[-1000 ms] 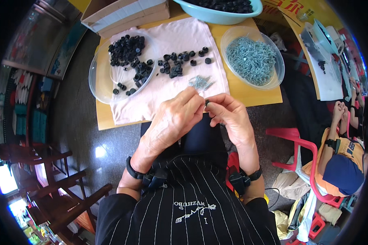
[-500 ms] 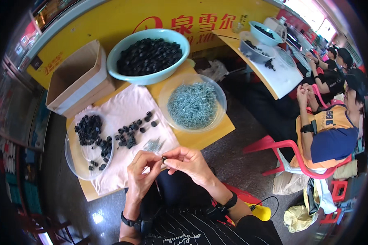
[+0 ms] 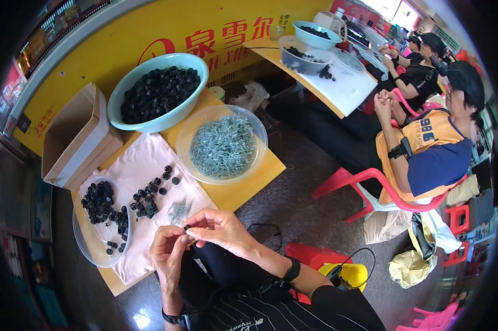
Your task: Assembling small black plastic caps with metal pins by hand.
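Observation:
In front of my body, at the near edge of the table, both hands meet over one small black round plastic piece (image 3: 186,227). My left hand (image 3: 169,249) pinches it from the left, and my right hand (image 3: 218,230) pinches it from the right with thumb and forefinger. The fingers cover most of the piece, so its details are hidden. Just beyond them, a small heap of thin silvery screws (image 3: 179,210) lies on a pale pink cloth (image 3: 149,149). Several loose black pieces (image 3: 145,203) are scattered on the cloth farther off.
A clear bowl (image 3: 89,256) of black pieces sits left; another clear bowl (image 3: 264,138) holds many screws. Behind stand a light-blue basin (image 3: 114,105) heaped with black pieces and a cardboard box (image 3: 83,157). At right, a person (image 3: 420,143) sits on a red chair (image 3: 365,179).
The view has turned, so the table and bowls appear farther left. Both hands still pinch the black piece together, with only slight finger shifts.

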The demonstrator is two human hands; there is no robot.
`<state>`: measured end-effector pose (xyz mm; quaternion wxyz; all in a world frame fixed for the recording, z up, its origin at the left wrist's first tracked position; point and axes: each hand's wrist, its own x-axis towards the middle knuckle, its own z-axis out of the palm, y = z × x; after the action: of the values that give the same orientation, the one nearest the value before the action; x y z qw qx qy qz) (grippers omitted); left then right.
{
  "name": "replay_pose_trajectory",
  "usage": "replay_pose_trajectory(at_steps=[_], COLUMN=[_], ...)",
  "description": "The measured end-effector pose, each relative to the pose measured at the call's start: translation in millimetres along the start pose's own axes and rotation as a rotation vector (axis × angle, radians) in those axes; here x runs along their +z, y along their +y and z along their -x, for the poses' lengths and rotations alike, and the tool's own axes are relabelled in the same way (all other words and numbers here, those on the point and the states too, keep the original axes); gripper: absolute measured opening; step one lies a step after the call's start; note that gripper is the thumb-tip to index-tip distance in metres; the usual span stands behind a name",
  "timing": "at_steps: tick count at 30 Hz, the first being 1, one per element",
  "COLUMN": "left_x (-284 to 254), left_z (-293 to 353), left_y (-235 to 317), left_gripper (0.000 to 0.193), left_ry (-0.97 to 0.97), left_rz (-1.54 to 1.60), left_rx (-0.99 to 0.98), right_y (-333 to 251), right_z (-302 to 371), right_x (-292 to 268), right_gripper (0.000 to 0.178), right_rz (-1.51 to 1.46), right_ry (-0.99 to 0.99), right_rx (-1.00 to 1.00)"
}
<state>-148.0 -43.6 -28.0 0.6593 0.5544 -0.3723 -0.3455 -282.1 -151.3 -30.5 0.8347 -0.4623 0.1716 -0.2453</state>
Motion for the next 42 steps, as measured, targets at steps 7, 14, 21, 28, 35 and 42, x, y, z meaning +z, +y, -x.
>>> replay_pose_trajectory(at_steps=[7, 14, 21, 28, 35, 42], left_x=[0, 1, -10, -41, -33, -26], left_z=[5, 11, 17, 10, 3, 5], left_y=[-1, 1, 1, -21, -27, -18], left_gripper=[0.007, 0.005, 0.028, 0.018, 0.011, 0.011], left_ry=[0.032, 0.057, 0.119, 0.142, 0.169, 0.141], left_rz=[0.041, 0.054, -0.106, -0.158, -0.434, -0.485], left_rx=[0.098, 0.095, 0.123, -0.018, 0.019, 0.052], right_y=[-10, -3, -2, -111, -27, 14], right_z=[12, 13, 3, -8, -15, -25], right_x=[9, 13, 10, -1, -2, -7], right_gripper=[0.023, 0.022, 0.021, 0.021, 0.022, 0.017], right_rz=[0.031, -0.020, -0.049, -0.036, 0.141, 0.504], right_ry=[-0.038, -0.034, 0.016, 0.275, 0.096, 0.104], right_rx=[-0.005, -0.037, -0.060, -0.637, -0.343, -0.419])
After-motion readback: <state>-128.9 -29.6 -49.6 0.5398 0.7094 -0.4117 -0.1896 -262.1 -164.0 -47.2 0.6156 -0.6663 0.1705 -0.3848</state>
